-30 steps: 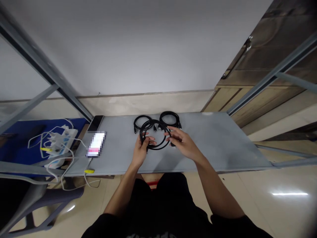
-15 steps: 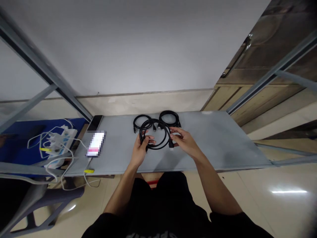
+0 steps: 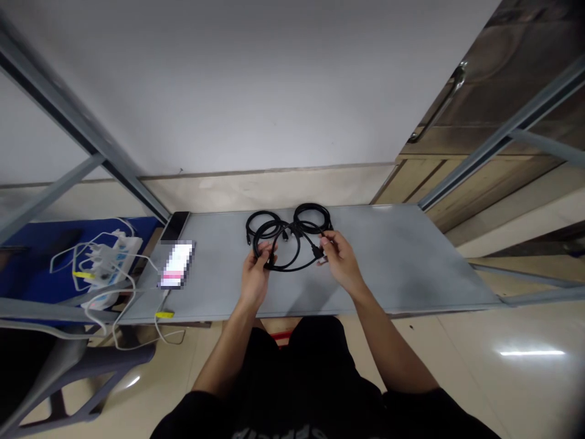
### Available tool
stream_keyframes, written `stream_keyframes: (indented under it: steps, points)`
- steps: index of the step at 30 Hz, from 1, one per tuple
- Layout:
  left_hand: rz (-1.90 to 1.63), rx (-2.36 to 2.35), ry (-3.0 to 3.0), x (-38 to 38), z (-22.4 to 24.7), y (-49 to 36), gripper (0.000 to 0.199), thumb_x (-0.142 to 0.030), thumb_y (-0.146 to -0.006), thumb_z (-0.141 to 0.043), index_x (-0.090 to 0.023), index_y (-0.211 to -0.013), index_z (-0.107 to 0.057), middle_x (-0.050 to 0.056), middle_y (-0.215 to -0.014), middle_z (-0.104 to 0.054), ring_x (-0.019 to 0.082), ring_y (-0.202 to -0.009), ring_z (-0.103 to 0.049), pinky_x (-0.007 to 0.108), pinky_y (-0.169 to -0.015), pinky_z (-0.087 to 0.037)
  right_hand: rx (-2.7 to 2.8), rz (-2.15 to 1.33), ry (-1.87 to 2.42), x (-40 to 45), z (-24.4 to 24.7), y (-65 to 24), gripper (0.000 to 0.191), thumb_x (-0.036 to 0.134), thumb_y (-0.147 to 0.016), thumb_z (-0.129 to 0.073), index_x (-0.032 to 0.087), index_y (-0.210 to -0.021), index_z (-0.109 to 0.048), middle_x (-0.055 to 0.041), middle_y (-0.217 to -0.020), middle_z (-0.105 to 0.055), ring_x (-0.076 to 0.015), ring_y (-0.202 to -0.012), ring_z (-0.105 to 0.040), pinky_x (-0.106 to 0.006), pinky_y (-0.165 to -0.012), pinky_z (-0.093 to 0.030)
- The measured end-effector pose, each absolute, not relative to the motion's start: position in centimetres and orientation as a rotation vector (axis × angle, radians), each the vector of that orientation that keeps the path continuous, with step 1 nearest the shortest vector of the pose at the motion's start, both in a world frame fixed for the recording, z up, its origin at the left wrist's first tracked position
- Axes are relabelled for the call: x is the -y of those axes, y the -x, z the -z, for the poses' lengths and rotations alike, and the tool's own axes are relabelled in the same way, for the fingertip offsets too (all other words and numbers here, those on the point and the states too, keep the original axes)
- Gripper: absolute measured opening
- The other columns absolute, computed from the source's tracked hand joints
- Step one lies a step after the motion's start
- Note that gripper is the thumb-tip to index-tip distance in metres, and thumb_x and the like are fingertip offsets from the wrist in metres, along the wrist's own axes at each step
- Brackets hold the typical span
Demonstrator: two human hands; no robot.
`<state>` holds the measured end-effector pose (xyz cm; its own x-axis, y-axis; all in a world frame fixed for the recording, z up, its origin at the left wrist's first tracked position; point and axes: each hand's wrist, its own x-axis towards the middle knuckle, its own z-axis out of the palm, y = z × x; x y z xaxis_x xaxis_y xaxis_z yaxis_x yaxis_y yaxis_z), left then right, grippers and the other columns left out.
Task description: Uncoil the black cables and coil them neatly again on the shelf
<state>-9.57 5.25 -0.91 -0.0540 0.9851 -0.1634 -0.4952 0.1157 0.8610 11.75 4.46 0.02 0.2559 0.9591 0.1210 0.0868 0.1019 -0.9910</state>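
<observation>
Between my hands a black cable (image 3: 292, 269) hangs in loose loops above the grey board. My left hand (image 3: 256, 271) is closed around its coiled side. Toward the other end, my right hand (image 3: 338, 256) grips the cable beside a dark plug (image 3: 316, 250), thumb against fingers. Behind them, two more coiled black cables lie on the board: a left coil (image 3: 264, 212), partly covered by the held loops, and a right coil (image 3: 315, 206).
The grey board (image 3: 393, 262) sits inside a metal frame (image 3: 470, 164) against a wall. At the left lie a phone with a lit screen (image 3: 177, 265), a dark flat object (image 3: 175, 226) and a white power strip (image 3: 107, 268) with tangled white cords. A stool (image 3: 86, 378) stands below.
My right hand has moved slightly right, drawing part of the cable out from the coil. The loops in my left hand have spread apart and shifted a little left.
</observation>
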Motion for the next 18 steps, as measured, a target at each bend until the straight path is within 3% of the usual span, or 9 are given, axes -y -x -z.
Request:
stream_keyframes:
  steps: [5, 10, 18]
  points:
    - [-1.447, -0.93, -0.698, -5.5, 1.1, 9.8, 0.029, -0.035, -0.08, -0.086, -0.022, -0.091, -0.063, 0.008, -0.113, -0.082, 0.027, -0.128, -0.071, 0.047, -0.113, -0.05, 1.025, -0.859, 1.245, -4.4, 1.2, -10.9, 0.053, 0.076, -0.09, -0.062, 0.027, -0.107, -0.056, -0.0013, -0.093, -0.061, -0.0174, -0.079, -0.066, -0.035, -0.065, -0.069]
    - [-1.46, -0.923, -0.734, -5.2, 0.8, 9.6, 0.037, -0.038, -0.078, -0.089, -0.023, -0.091, -0.059, 0.007, -0.116, -0.08, 0.026, -0.127, -0.071, 0.045, -0.111, -0.052, 0.902, -0.791, 1.2, -3.9, 2.6, -10.2, 0.043, 0.066, -0.095, -0.062, 0.029, -0.109, -0.047, -0.001, -0.109, -0.059, -0.0149, -0.089, -0.07, -0.037, -0.074, -0.07]
    - [-1.359, -0.923, -0.951, -5.0, -0.3, 10.1, 0.039, -0.045, -0.078, -0.091, -0.021, -0.099, -0.069, 0.01, -0.119, -0.079, 0.027, -0.117, -0.075, 0.046, -0.105, -0.058, 0.887, -0.773, 1.198, -4.1, 3.8, -11.0, 0.049, 0.057, -0.093, -0.065, 0.036, -0.129, -0.04, 0.0009, -0.113, -0.058, -0.0145, -0.086, -0.072, -0.034, -0.067, -0.069]
